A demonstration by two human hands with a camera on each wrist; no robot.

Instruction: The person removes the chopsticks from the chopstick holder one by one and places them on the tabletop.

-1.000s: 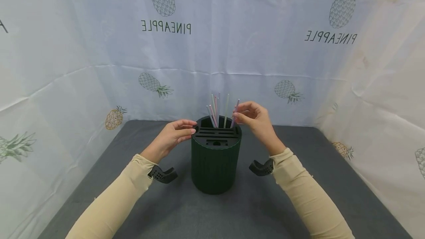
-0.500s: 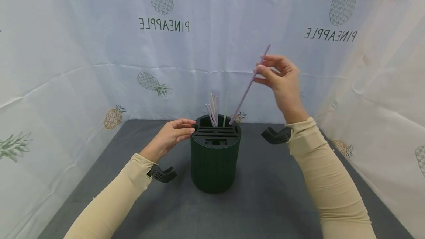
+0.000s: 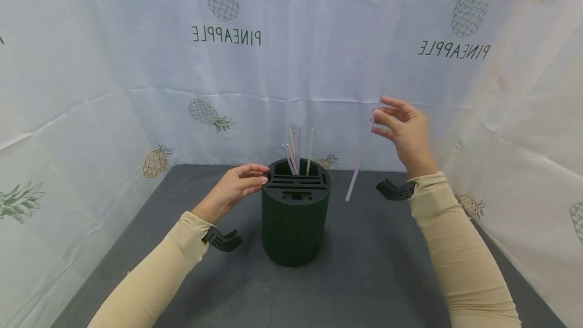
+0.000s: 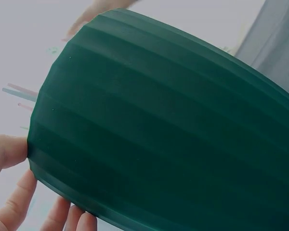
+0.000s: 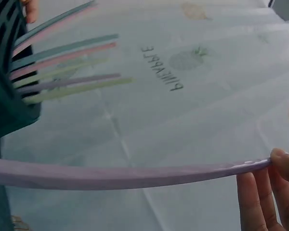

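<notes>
A dark green round holder (image 3: 293,232) with a slotted black top stands upright in front of me. Several pastel straws (image 5: 67,57) lean in its open rear compartment. My left hand (image 3: 234,189) touches the left rim of the holder with thumb and fingertips, fingers fairly straight; in the left wrist view its fingers (image 4: 17,202) lie along the ribbed wall. Off to the right, my right hand (image 3: 407,128) pinches a purple straw (image 5: 111,177) near its upper end. The straw hangs slanted, its lower end beside the holder and outside it.
A dark grey tabletop (image 3: 291,297) lies under the holder. White cloth (image 3: 319,65) printed with pineapples surrounds it at the back and both sides. Each wrist carries a black camera mount (image 3: 223,239).
The right hand has drawn the purple straw up out of the holder and carried it to the right. My left hand stays at the rim.
</notes>
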